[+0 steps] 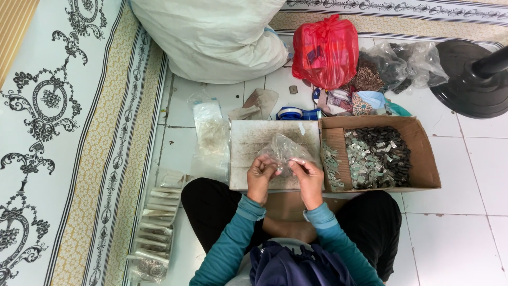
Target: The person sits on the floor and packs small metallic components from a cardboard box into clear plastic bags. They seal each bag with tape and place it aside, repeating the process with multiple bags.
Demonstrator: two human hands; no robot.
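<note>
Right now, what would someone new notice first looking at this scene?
Probably the bright red plastic bag at the top, beside a big white sack. Then the cardboard box of small dark and silvery pieces on the right. In the middle, the left hand and right hand hold a small clear bag.

Sleeves on both arms: teal; trousers: black. Tied plastic bag: red; large sack: off-white; cardboard box: brown, holding dark grey and silver pieces. Mat: white with black scrollwork and a tan lattice border edged in black stripes; floor tiles: white.
</note>
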